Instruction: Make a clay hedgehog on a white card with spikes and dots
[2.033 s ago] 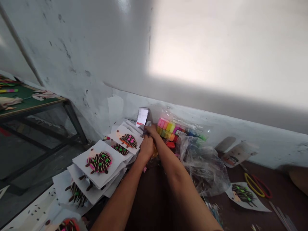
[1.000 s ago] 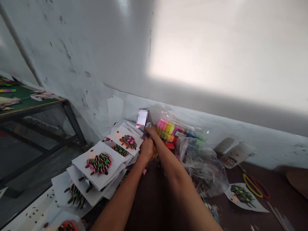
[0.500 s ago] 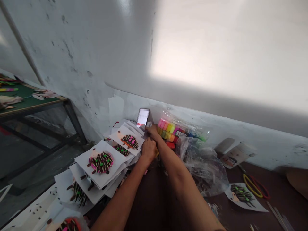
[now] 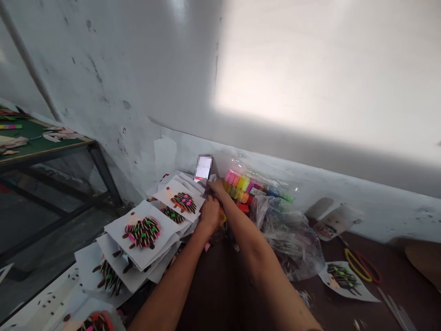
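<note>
Both of my arms reach forward over the brown table (image 4: 220,285) toward its back edge. My left hand (image 4: 210,212) has its fingers curled in, beside the right edge of a stack of white paper sheets (image 4: 115,225); anything in it is hidden. Just behind it, my right hand (image 4: 216,187) is also closed, by the loose papers at the back of the stack and below a phone (image 4: 204,167) leaning on the wall. What its fingers grip does not show. The sheets carry hedgehog pictures (image 4: 143,231) with dark spines and green or pink dots. A yellow item (image 4: 222,217) lies beside my left hand.
Right of my hands lies a clear bag of colored clay packs (image 4: 244,184), then crumpled clear plastic (image 4: 289,243). Farther right are a white cup (image 4: 336,223), yellow-and-red-handled scissors (image 4: 358,265) and another hedgehog sheet (image 4: 365,292). A green-topped table (image 4: 34,140) stands at left.
The whole view has shifted slightly to the left. My hands stay in nearly the same place by the papers, with my left hand turned a little.
</note>
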### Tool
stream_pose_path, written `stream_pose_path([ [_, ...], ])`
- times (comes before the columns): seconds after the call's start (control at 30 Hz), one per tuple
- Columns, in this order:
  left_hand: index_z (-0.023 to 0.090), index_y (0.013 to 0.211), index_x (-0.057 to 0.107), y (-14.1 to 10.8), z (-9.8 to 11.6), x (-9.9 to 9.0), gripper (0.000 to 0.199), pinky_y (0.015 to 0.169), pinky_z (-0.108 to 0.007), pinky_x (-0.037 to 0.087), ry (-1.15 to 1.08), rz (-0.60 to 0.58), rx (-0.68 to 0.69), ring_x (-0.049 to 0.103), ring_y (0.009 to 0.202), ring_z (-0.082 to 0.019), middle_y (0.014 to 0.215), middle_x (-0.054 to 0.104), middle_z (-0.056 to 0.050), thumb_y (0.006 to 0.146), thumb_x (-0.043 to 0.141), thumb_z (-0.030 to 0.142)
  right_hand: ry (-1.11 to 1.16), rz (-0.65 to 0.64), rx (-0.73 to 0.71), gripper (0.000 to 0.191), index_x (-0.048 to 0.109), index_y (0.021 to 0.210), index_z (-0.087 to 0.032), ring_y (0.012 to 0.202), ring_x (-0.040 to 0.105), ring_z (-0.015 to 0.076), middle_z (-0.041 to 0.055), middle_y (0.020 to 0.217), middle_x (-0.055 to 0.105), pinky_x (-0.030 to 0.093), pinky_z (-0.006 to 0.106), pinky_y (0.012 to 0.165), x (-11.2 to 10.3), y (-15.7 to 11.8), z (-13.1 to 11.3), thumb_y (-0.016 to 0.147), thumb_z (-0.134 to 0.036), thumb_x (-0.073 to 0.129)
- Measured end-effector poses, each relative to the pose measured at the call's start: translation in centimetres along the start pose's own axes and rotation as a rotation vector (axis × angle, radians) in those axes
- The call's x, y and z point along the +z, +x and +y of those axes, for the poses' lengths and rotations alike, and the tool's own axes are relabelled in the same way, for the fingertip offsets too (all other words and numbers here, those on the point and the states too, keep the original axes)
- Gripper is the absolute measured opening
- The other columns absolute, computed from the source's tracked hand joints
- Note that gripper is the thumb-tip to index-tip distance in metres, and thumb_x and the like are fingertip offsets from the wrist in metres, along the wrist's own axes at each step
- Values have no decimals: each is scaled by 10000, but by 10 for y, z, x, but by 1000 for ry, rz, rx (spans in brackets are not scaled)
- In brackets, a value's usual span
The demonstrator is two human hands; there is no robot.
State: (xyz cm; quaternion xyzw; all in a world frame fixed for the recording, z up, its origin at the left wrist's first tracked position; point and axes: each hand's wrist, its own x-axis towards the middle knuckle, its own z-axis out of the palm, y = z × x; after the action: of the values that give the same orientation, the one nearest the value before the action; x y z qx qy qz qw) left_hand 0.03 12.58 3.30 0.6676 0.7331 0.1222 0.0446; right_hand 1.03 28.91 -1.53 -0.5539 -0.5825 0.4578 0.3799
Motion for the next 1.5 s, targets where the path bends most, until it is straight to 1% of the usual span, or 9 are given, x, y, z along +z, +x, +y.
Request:
stream_pose_path([
  [0.17, 83, 1111, 651, 0, -2, 12, 335, 920, -327, 460, -2, 52, 36, 594, 1093, -244, 1168, 634, -171, 927, 380, 14, -37, 26, 0, 134, 679, 790, -156, 797, 695, 199, 58, 836, 720, 549, 250, 649, -2, 4, 1, 658, -157, 655],
  [0.33, 118, 1124, 633, -2, -2, 15, 337, 943, -344, 448, -62, 86, 42, 576, 1089, -235, 1174, 620, -141, 932, 373, 25, -68, 55, 11, 97, 676, 761, -162, 769, 693, 195, 44, 782, 713, 536, 234, 613, -3, 8, -3, 665, -171, 665],
  [0.6, 85, 1152, 630, -11, 8, 15, 318, 932, -366, 468, -143, 17, 14, 611, 1059, -262, 1158, 620, -186, 949, 385, 85, -30, 49, -9, 156, 684, 828, -165, 721, 668, 162, 21, 795, 712, 513, 212, 583, -7, -4, -6, 678, -185, 645],
  [0.7, 83, 1135, 646, -13, 8, 17, 304, 946, -381, 465, -154, 49, 48, 604, 1070, -275, 1133, 630, -191, 923, 428, 91, -20, 49, -9, 158, 677, 818, -172, 749, 668, 168, 18, 802, 714, 526, 223, 620, -10, -7, -6, 662, -173, 650],
  [0.8, 108, 1062, 691, -15, 6, 16, 329, 956, -388, 461, -122, 41, 104, 601, 1061, -269, 1107, 650, -172, 907, 406, 54, -3, 56, -10, 175, 678, 832, -176, 774, 674, 174, 23, 831, 719, 535, 234, 649, -11, -9, -5, 661, -168, 642],
  [0.93, 141, 970, 735, -19, 3, 11, 350, 948, -384, 461, -102, 36, 165, 594, 1051, -263, 1083, 674, -140, 915, 397, 64, 21, 53, -2, 160, 675, 827, -170, 754, 680, 182, 39, 831, 718, 536, 251, 639, -10, -12, -5, 674, -164, 628],
  [1.07, 163, 952, 750, -27, 5, 9, 378, 950, -392, 460, -105, 33, 220, 593, 1053, -267, 1056, 699, -134, 901, 397, 36, 32, 40, 8, 106, 661, 778, -175, 722, 673, 177, 28, 789, 709, 530, 249, 623, -12, -13, -8, 683, -139, 631],
  [1.3, 119, 961, 760, -47, 21, 8, 384, 937, -390, 484, -142, -48, 266, 639, 1016, -269, 1014, 735, -145, 911, 391, 28, 29, 33, 20, 112, 646, 730, -174, 659, 647, 181, 12, 691, 672, 507, 242, 557, -18, -13, -11, 678, -78, 670],
  [1.5, 114, 987, 765, -64, 30, 1, 381, 936, -381, 505, -159, -113, 266, 666, 1019, -265, 1035, 741, -150, 890, 410, 15, 61, 8, -3, 80, 664, 892, -143, 690, 645, 139, 24, 819, 685, 524, 227, 590, -12, -9, 0, 816, -118, 673],
])
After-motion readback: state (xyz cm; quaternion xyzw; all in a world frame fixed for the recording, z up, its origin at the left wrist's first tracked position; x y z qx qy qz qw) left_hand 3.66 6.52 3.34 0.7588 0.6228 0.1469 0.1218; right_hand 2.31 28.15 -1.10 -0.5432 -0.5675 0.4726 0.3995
